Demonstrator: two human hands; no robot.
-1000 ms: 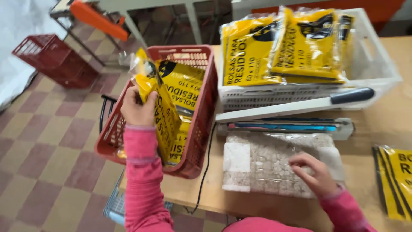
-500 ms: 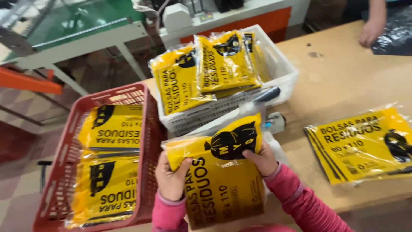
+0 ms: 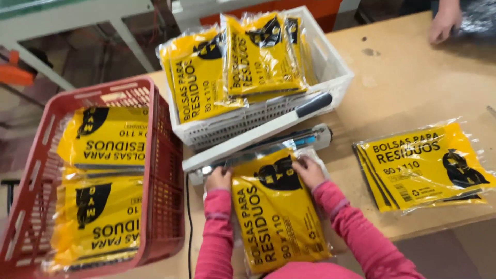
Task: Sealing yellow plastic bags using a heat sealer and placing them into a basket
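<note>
Both hands pinch the top edge of a yellow packet (image 3: 276, 214). The left hand (image 3: 219, 179) grips its left corner, the right hand (image 3: 308, 170) its right corner, beside the sealer (image 3: 258, 147).

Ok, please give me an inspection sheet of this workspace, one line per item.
Surface: wooden table, a few dark marks.
Job's things: yellow packet, its top edge at the sealer.
Clutter: white crate and red crate with packets; packet stack on the table.
Grippers: left hand and right hand grip the packet's top corners.
Cables: black cable runs down from the sealer.
Surroundings: another person's hand; tiled floor.
</note>
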